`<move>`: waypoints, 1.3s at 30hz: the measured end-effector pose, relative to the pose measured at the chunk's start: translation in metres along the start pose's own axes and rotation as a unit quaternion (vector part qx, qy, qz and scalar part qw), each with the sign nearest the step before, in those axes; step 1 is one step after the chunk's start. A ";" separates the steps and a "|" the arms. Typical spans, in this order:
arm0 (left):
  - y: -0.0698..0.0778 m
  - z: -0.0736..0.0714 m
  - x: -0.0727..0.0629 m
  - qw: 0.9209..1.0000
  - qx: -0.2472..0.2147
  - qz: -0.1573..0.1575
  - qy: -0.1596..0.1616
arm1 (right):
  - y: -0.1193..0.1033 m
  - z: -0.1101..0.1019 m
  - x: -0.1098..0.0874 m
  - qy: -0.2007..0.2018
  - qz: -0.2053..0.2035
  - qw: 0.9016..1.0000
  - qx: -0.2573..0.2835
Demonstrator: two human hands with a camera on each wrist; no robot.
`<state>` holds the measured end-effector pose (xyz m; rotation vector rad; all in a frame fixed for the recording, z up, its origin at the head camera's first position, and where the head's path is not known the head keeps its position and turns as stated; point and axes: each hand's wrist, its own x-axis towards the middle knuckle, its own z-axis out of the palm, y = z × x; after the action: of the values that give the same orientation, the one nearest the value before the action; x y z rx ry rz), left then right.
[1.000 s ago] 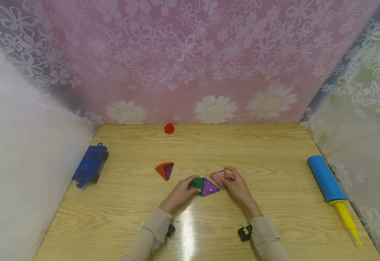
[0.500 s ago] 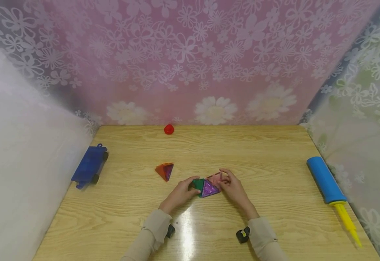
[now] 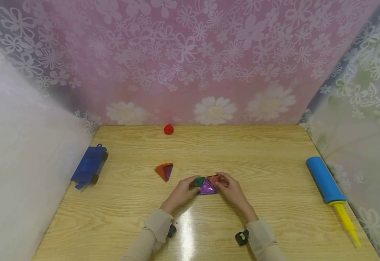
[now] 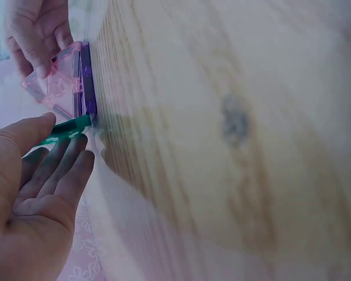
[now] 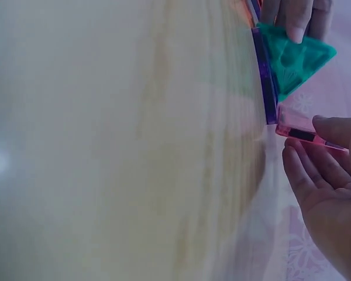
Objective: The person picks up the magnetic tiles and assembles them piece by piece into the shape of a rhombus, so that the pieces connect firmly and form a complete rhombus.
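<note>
A purple triangular magnetic tile lies on the table between both hands. My left hand pinches a green triangular magnetic tile between thumb and fingers; it stands raised along the purple tile's left side. On the other side my right hand pinches a pink triangular magnetic tile by its outer part. In the left wrist view the pink tile and the green tile both rise from the purple tile's edges. The right wrist view shows the green tile tilted up from the table.
An orange and purple tile pyramid stands to the left, beyond the left hand. Near the back edge is a small red object. A blue toy wagon sits far left, a blue and yellow hand pump far right.
My right hand has brought the pink tile leftward against the purple tile and tilted it up. The purple tile has turned, one point now facing away, and the green tile has turned with it.
</note>
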<state>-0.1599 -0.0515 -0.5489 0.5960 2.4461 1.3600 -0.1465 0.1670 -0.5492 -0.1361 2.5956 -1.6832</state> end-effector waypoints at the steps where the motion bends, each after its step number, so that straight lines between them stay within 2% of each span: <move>1: 0.000 0.000 0.000 1.000 -0.002 0.002 0.001 | -0.001 0.000 0.000 -0.001 -0.002 1.000 0.003; 7: 0.002 0.002 0.002 1.000 -0.017 0.008 0.007 | -0.003 0.004 -0.001 -0.007 -0.005 1.000 -0.003; 19: -0.001 0.004 0.002 1.000 0.008 0.005 0.005 | -0.007 0.009 -0.003 -0.011 -0.031 0.999 -0.029; 30: -0.001 0.003 0.003 0.998 0.047 0.028 0.018 | -0.007 0.012 -0.002 -0.006 -0.060 0.997 -0.053; 35: 0.001 0.003 0.003 0.998 0.046 0.037 0.019 | -0.007 0.013 -0.002 -0.003 -0.073 0.996 -0.060; 39: 0.001 0.003 0.003 0.998 0.042 0.039 0.018 | -0.006 0.014 -0.001 -0.007 -0.082 0.996 -0.044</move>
<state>-0.1612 -0.0472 -0.5495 0.7001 2.5440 1.3143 -0.1438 0.1522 -0.5491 -0.3718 2.7162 -1.6076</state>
